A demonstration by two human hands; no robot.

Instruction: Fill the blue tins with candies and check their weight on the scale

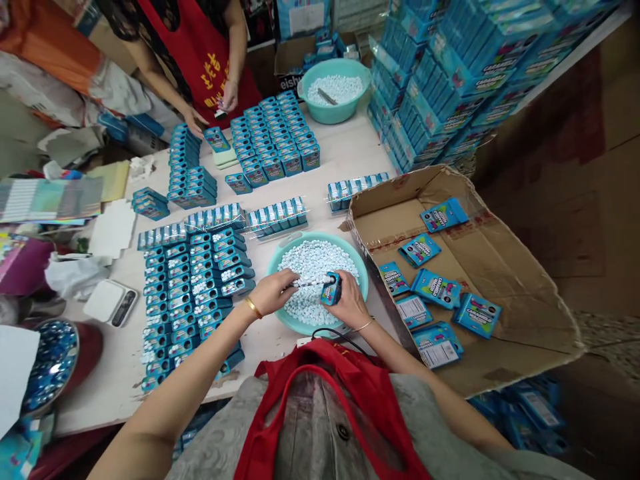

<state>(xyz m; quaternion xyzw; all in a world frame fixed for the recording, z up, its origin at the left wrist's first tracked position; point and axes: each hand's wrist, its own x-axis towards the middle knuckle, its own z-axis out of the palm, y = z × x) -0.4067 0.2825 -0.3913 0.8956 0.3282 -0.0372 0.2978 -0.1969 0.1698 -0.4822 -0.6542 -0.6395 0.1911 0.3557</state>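
Observation:
Over a turquoise basin point(363, 280) of small white candies point(320, 257), my left hand point(273, 292) pinches the end of a narrow scoop point(309, 283) with candies along it. Its far end reaches the opening of a small blue candy box point(331, 291). That box is gripped by my right hand point(352, 303), tilted with its open top towards the scoop. To the left stand rows of open blue boxes point(183, 300), some with white candies showing at the top.
A cardboard tray point(520, 333) with several blue packs borders the basin on the right. Wrapped packs point(277, 217) lie behind it. Across the table a person point(200, 60) handles boxes near a second basin point(333, 115). Stacked packs point(440, 73) rise at the back right; a scale point(111, 302) sits left.

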